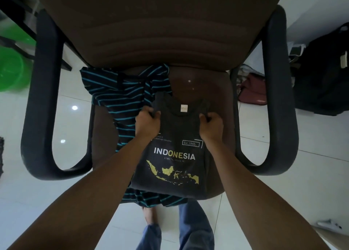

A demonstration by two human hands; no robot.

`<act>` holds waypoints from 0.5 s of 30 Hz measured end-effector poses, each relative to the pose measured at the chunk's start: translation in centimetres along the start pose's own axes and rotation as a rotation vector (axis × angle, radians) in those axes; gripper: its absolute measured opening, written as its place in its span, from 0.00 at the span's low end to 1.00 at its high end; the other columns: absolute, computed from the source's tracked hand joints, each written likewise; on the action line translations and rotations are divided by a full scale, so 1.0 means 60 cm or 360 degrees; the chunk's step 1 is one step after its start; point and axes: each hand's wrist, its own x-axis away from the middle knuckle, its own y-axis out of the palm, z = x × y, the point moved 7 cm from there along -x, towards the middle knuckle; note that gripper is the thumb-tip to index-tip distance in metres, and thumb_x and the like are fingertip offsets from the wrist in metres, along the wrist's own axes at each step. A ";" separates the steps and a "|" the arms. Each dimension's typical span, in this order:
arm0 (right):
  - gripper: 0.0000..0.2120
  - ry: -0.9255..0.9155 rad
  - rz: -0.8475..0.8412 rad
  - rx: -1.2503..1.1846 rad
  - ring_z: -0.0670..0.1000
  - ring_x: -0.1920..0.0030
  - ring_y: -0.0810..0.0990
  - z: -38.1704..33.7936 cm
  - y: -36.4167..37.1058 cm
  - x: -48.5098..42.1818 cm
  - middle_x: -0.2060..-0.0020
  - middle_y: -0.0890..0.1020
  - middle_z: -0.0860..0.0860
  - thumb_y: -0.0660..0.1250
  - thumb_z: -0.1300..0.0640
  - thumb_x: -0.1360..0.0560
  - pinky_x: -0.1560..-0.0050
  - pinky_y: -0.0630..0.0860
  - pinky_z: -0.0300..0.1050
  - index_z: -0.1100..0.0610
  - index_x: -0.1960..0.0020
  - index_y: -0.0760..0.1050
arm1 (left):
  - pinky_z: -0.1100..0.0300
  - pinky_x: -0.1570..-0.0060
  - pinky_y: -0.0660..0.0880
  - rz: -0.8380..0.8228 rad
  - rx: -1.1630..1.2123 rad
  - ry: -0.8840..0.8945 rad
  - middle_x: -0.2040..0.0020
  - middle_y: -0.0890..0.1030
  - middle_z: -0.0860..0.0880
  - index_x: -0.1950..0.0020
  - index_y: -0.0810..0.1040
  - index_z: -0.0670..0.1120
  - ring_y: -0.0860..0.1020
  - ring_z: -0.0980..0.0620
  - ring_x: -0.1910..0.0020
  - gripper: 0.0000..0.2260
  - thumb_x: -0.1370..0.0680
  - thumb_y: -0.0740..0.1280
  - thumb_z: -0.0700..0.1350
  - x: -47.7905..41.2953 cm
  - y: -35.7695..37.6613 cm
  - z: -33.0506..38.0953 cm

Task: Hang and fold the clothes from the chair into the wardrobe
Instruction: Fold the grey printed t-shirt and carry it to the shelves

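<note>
A dark grey T-shirt printed with "INDONESIA" and a yellow map lies on the seat of a brown office chair. My left hand is shut on its left shoulder, and my right hand is shut on its right shoulder, either side of the neckline. Under it and to the left lies a black shirt with teal stripes, spread over the seat and hanging off the front edge. The wardrobe is not in view.
The chair's black armrests curve out on both sides. A green plastic basin sits on the white tiled floor at far left. A black bag and a maroon bag lie at the right. My legs in blue jeans stand below.
</note>
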 end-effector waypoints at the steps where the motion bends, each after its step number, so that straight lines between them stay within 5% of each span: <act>1: 0.10 0.0056 0.0009 -0.0183 0.55 0.52 0.81 -0.001 0.002 -0.002 0.53 0.81 0.56 0.65 0.53 0.20 0.51 0.76 0.49 0.60 0.46 0.77 | 0.47 0.54 0.79 -0.0028 0.0170 -0.0082 0.55 0.81 0.42 0.47 0.76 0.43 0.78 0.49 0.59 0.08 0.19 0.65 0.47 -0.005 0.004 -0.004; 3: 0.11 0.0170 0.0063 -0.0395 0.54 0.51 0.80 0.011 0.000 -0.004 0.51 0.80 0.55 0.63 0.52 0.18 0.48 0.77 0.51 0.60 0.43 0.74 | 0.44 0.52 0.79 -0.0080 0.0378 -0.0200 0.55 0.80 0.41 0.44 0.75 0.41 0.77 0.47 0.59 0.10 0.18 0.64 0.47 -0.011 0.010 -0.009; 7: 0.12 0.0206 0.0061 -0.0260 0.54 0.49 0.80 0.033 -0.005 -0.006 0.49 0.80 0.55 0.65 0.52 0.19 0.47 0.75 0.49 0.58 0.41 0.73 | 0.63 0.61 0.73 -0.0008 0.0138 -0.0131 0.59 0.77 0.55 0.39 0.72 0.44 0.75 0.60 0.61 0.12 0.21 0.69 0.44 -0.023 -0.003 -0.004; 10: 0.17 0.0111 -0.0034 -0.0182 0.52 0.49 0.81 0.030 -0.006 0.015 0.51 0.81 0.50 0.67 0.49 0.21 0.47 0.78 0.48 0.56 0.37 0.72 | 0.63 0.56 0.72 -0.0011 0.0053 -0.0008 0.59 0.76 0.56 0.36 0.70 0.44 0.74 0.63 0.60 0.16 0.22 0.70 0.42 -0.008 -0.011 0.002; 15: 0.13 0.0009 -0.0005 0.0204 0.43 0.61 0.79 0.075 -0.028 0.126 0.59 0.80 0.45 0.68 0.48 0.22 0.62 0.72 0.28 0.55 0.44 0.72 | 0.68 0.65 0.69 -0.0143 -0.0115 0.0055 0.59 0.78 0.52 0.46 0.70 0.46 0.76 0.59 0.61 0.11 0.22 0.70 0.44 0.078 -0.020 -0.038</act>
